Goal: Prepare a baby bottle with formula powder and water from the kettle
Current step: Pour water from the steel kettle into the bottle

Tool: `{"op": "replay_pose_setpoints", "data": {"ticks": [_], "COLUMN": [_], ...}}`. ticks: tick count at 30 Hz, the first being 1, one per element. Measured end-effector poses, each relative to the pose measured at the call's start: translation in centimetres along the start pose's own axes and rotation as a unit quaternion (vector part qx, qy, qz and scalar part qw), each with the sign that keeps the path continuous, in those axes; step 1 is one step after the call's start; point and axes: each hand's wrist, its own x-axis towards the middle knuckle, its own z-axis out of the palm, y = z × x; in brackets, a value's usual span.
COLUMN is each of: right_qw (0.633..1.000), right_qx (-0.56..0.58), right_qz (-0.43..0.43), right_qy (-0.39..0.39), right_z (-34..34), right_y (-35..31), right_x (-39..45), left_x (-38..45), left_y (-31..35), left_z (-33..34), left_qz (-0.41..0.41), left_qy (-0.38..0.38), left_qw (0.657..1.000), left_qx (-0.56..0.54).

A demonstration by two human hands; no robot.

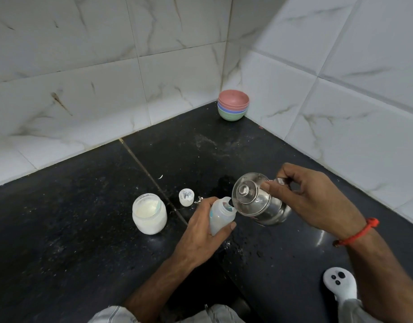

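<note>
— What sort of place is this?
— A home kitchen corner: marbled white wall tiles [177, 73] meet a black stone worktop [72, 241], with stacked coloured bowls [233, 108] and a steel kettle [259, 203].

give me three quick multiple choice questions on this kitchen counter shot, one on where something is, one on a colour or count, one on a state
1. Where does the stack of bowls stand?
A. in the corner where the tiled walls meet
B. beside the jar of powder
C. at the near edge of the counter

2. What colour is the top bowl of the stack?
A. green
B. pink
C. blue

3. How is the steel kettle held?
A. upright on the counter
B. lying on its side, untouched
C. tilted, spout at the mouth of the baby bottle

Answers:
1. A, the bowls sit against both walls, far from the jar of powder.
2. B, pink lies on top, with blue and green beneath.
3. C, the right hand tips the kettle toward the baby bottle that the left hand grips.
</note>
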Motion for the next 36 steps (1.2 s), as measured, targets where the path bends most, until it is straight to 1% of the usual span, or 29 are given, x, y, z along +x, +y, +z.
{"op": "replay_pose_setpoints", "data": {"ticks": [11,36], "right_qw": [1.000,0.999], "right_qx": [-0.012,-0.035], "right_qz": [-0.021,-0.038], "right_qy": [-0.011,-0.014], "right_z": [-0.33,-0.35], "right_y": [-0.58,-0.73], "right_x": [-0.04,0.24], "left_x": [-0.34,-0.27], "left_y": [-0.08,-0.39], "left_z": [0.24,0.35], "left_qz": [-0.001,-0.007], "left_qy": [-0.002,-0.015], "left_qw": [1.000,1.000], "left_qx": [0.000,0.003]}}
